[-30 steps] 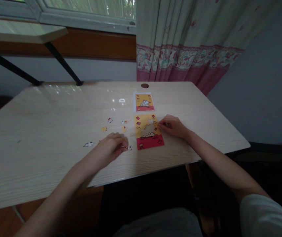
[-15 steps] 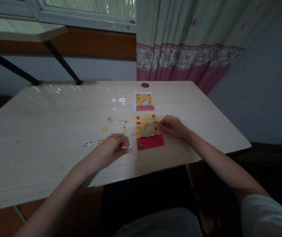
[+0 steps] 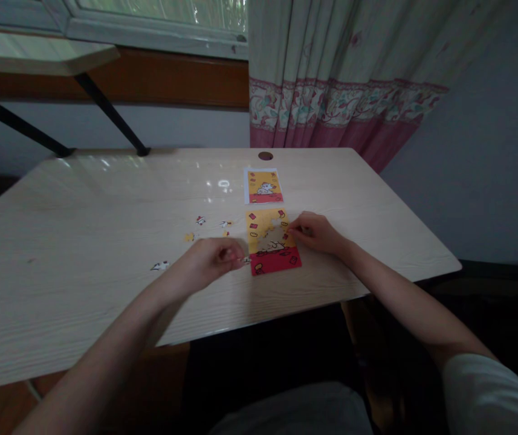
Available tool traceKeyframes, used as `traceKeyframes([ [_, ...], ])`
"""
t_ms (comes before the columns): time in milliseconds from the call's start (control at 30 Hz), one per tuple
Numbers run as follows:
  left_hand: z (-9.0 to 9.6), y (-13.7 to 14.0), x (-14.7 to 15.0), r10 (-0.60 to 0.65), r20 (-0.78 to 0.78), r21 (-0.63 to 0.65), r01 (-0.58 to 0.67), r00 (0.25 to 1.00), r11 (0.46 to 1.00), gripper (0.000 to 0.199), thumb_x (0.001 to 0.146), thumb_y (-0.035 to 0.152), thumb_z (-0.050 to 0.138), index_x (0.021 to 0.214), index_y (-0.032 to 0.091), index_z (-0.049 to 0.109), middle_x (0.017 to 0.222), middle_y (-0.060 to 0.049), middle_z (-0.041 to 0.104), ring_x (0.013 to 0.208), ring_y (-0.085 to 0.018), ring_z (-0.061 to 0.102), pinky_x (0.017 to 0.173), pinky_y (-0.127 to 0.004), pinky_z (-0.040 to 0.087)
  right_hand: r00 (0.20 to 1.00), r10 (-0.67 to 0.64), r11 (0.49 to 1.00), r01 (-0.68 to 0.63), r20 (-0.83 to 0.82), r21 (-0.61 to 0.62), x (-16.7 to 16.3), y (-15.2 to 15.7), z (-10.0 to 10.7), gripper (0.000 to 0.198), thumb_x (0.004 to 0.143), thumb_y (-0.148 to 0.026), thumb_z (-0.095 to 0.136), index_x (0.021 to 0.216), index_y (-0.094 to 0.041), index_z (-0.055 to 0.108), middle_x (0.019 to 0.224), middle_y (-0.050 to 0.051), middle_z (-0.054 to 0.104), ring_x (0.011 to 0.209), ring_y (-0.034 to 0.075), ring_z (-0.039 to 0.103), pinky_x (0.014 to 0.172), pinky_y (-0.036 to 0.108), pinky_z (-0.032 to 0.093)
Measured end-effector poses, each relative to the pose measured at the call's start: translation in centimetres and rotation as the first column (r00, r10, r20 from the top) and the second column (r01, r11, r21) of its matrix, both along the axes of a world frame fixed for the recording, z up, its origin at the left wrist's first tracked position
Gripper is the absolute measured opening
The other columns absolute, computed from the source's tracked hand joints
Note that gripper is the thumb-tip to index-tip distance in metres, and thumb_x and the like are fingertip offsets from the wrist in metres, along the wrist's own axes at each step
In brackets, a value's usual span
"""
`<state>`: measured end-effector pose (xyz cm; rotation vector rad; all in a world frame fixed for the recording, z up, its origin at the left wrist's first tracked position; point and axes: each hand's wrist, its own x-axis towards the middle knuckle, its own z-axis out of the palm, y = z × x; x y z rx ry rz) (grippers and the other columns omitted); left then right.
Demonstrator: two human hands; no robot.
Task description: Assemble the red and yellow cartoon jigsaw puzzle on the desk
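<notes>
A yellow and red jigsaw puzzle [image 3: 277,261] lies flat on the table, with a bare greyish gap around the white animal figure in its middle. My left hand [image 3: 217,257] is closed, pinching a small puzzle piece [image 3: 246,260] beside the puzzle's lower left edge. Along the right edge, my right hand [image 3: 313,231] has thumb and finger pinched together at the puzzle's border. Loose puzzle pieces lie to the left, among them a white one [image 3: 160,266], a yellow one [image 3: 189,237] and one with red on it [image 3: 200,220]. My left hand may cover others.
Behind the puzzle lies a printed reference picture [image 3: 265,187] with the same design. The pale wooden table [image 3: 104,241] has a round hole [image 3: 266,156] near its back edge. A raised shelf [image 3: 41,54] on black legs stands at back left, and a curtain [image 3: 331,90] hangs behind.
My left hand has lifted a puzzle piece and moved it up and right to the puzzle's left edge. My right hand stays at the right edge.
</notes>
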<state>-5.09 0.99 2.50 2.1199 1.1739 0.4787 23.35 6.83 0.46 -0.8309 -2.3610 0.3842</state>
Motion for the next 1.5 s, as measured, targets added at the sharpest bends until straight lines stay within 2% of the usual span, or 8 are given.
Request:
traceKeyframes([
  [100, -0.5, 2.4, 1.7, 0.070, 0.071, -0.019, -0.069, 0.995, 0.997, 0.013, 0.075, 0.027, 0.058, 0.073, 0.015, 0.063, 0.062, 0.002, 0.055, 0.058, -0.011, 0.049, 0.055, -0.023, 0.039, 1.000, 0.008, 1.000, -0.007, 0.016, -0.017, -0.3, -0.1, -0.1, 0.017, 0.085, -0.025, 0.054, 0.076, -0.016, 0.065, 0.062, 0.000, 0.056, 0.056, 0.010, 0.044, 0.057, 0.024, 0.034],
  [233, -1.0, 4.0, 3.6, 0.052, -0.038, -0.005, -0.053, 0.998, 0.999, 0.013, 0.073, 0.025, 0.059, 0.075, 0.017, 0.070, 0.064, 0.001, 0.062, 0.059, -0.012, 0.054, 0.057, -0.024, 0.039, 0.999, 0.018, 0.999, -0.017, 0.029, -0.028, -0.6, -0.2, -0.4, 0.018, 0.085, -0.026, 0.053, 0.077, -0.016, 0.065, 0.062, 0.000, 0.056, 0.057, 0.010, 0.045, 0.058, 0.023, 0.035],
  [500, -0.9, 3.0, 4.7, 0.143, -0.109, 0.002, -0.144, 0.984, 0.990, 0.015, 0.073, 0.016, 0.060, 0.080, 0.017, 0.073, 0.071, -0.001, 0.068, 0.063, -0.013, 0.058, 0.061, -0.024, 0.043, 0.997, 0.049, 0.998, -0.047, 0.057, -0.036, -1.1, -0.5, -0.2, 0.016, 0.085, -0.025, 0.054, 0.076, -0.016, 0.063, 0.064, 0.000, 0.056, 0.059, 0.010, 0.047, 0.059, 0.023, 0.036],
  [700, -0.6, 2.8, 4.9, 0.158, -0.167, 0.070, -0.148, 0.973, 0.986, 0.015, 0.073, 0.015, 0.059, 0.078, 0.018, 0.073, 0.072, -0.001, 0.068, 0.063, -0.014, 0.059, 0.062, -0.025, 0.044, 0.982, 0.145, 0.987, -0.152, 0.116, 0.047, -1.7, -1.1, -0.1, 0.018, 0.089, -0.026, 0.050, 0.083, -0.017, 0.065, 0.067, 0.001, 0.058, 0.068, 0.013, 0.052, 0.065, 0.024, 0.039],
  [900, -1.1, 2.9, 4.7, 0.153, -0.181, 0.156, -0.125, 0.972, 0.980, 0.015, 0.070, 0.015, 0.061, 0.076, 0.020, 0.073, 0.075, -0.003, 0.068, 0.066, -0.015, 0.059, 0.065, -0.026, 0.045, 0.957, 0.199, 0.967, -0.227, 0.211, 0.115, -2.3, -1.8, -0.2, 0.025, 0.092, -0.032, 0.046, 0.096, -0.019, 0.068, 0.083, 0.005, 0.063, 0.078, 0.014, 0.055, 0.075, 0.028, 0.041],
  [1100, -1.1, 2.7, 4.4, 0.153, -0.173, 0.179, -0.122, 0.973, 0.976, 0.011, 0.071, 0.016, 0.061, 0.074, 0.019, 0.071, 0.074, -0.002, 0.066, 0.066, -0.015, 0.058, 0.065, -0.026, 0.043, 0.945, 0.172, 0.970, -0.211, 0.277, 0.118, -2.2, -1.9, -0.6, 0.026, 0.092, -0.034, 0.047, 0.102, -0.022, 0.067, 0.086, 0.005, 0.064, 0.082, 0.016, 0.055, 0.079, 0.031, 0.041],
  [1367, -0.8, 2.7, 4.0, 0.241, -0.208, 0.150, -0.213, 0.948, 0.966, 0.005, 0.069, 0.018, 0.061, 0.071, 0.018, 0.066, 0.066, 0.000, 0.060, 0.061, -0.015, 0.053, 0.059, -0.026, 0.038, 0.950, 0.181, 0.971, -0.213, 0.254, 0.104, -2.2, -1.9, -0.5, 0.025, 0.092, -0.032, 0.047, 0.100, -0.020, 0.068, 0.085, 0.005, 0.063, 0.081, 0.015, 0.054, 0.077, 0.030, 0.042],
  [1500, -0.9, 2.6, 4.0, 0.259, -0.252, 0.213, -0.208, 0.932, 0.955, 0.006, 0.071, 0.023, 0.062, 0.073, 0.019, 0.065, 0.067, -0.002, 0.060, 0.067, -0.018, 0.053, 0.062, -0.029, 0.038, 0.958, 0.179, 0.976, -0.202, 0.225, 0.086, -1.7, -1.6, -0.3, 0.026, 0.093, -0.033, 0.046, 0.100, -0.020, 0.068, 0.084, 0.005, 0.062, 0.080, 0.015, 0.054, 0.075, 0.029, 0.042],
])
